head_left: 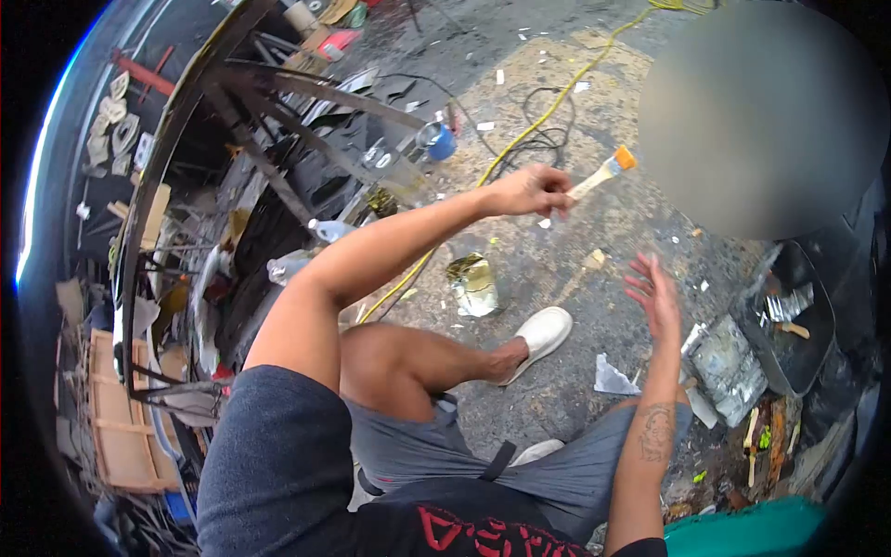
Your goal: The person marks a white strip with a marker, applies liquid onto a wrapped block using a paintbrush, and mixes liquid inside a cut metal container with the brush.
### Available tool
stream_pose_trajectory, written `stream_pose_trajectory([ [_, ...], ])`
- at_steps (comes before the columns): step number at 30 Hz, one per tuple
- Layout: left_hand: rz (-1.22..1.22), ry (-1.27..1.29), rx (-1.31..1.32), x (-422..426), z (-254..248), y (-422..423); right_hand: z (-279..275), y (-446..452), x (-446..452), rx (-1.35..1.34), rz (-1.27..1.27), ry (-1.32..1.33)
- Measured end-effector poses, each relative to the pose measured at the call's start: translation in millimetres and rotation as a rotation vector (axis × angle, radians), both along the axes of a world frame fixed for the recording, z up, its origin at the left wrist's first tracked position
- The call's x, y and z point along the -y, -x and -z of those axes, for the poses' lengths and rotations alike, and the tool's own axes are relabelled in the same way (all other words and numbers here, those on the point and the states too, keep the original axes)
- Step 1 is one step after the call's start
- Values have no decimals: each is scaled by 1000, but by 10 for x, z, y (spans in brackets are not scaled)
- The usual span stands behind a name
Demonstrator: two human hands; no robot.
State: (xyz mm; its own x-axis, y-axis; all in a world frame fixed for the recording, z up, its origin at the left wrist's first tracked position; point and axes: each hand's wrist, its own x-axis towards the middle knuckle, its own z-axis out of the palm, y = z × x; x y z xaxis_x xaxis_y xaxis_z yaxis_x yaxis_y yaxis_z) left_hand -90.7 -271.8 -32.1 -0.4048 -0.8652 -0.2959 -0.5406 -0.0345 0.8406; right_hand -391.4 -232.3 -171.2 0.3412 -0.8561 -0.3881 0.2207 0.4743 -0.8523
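My left hand (531, 191) is closed around the pale handle of a paintbrush (599, 178). Its orange bristles point away to the upper right, in the air above the floor. My right hand (655, 295) is raised with its fingers spread and holds nothing. It is apart from the brush, a little lower and to the right. Below my left hand, an open metal can (474, 284) with shiny, stained sides stands on the floor near my white shoe (543, 334).
A yellow cable (548, 110) runs across the stained floor (594, 84). A metal frame (306, 102) and a blue container (438, 141) stand on the left. At right are a black tub (807, 357) and a paint-smeared silvery slab (729, 367). A blurred disc hides the upper right.
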Motion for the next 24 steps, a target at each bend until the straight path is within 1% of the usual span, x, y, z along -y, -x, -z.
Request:
stream_pose_trajectory([
  [2, -193, 65, 42, -316, -136, -509, 161, 34, 41, -157, -19, -42],
  [3, -250, 95, 123, -501, -114, -817, 230, 59, 69, -224, -27, -67],
  [4, -306, 127, 205, -706, -58, -1155, 301, 67, 96, -214, -55, -60],
  [6, -585, 136, 241, -1382, -6, -1606, 441, 30, 151, -341, -39, -67],
  [7, -721, 121, 250, -1753, -26, -1751, 481, -24, 198, -336, -56, -61],
  [8, -885, 85, 223, -2141, 58, -1930, 518, -76, 225, -357, -88, -41],
  [9, -948, 89, 295, -2556, 88, -2110, 549, -132, 227, -379, -119, -21],
  [10, -1107, 80, 369, -2941, 34, -2099, 553, -225, 228, -374, -132, -16],
  [12, -1385, 63, 309, -3749, 118, -2240, 534, -504, 243, -424, -174, 36],
  [14, -1585, 138, 272, -4390, 102, -2174, 575, -803, 240, -416, -241, 79],
  [16, -1661, 137, 272, -4907, 66, -2064, 542, -1081, 222, -347, -352, 137],
  [17, -1706, 139, 272, -5047, 58, -2058, 547, -1215, 179, -361, -373, 156],
  [18, -1727, 143, 270, -5144, 81, -2074, 555, -1301, 148, -360, -392, 167],
  [20, -1831, 217, 218, -5280, 159, -2117, 569, -1407, 80, -380, -539, 186],
  [22, -1860, 235, 226, -5260, 235, -2315, 562, -1471, 16, -414, -564, 198],
  [24, -1773, 254, 415, -5131, 314, -2621, 621, -1522, -26, -492, -592, 225],
])
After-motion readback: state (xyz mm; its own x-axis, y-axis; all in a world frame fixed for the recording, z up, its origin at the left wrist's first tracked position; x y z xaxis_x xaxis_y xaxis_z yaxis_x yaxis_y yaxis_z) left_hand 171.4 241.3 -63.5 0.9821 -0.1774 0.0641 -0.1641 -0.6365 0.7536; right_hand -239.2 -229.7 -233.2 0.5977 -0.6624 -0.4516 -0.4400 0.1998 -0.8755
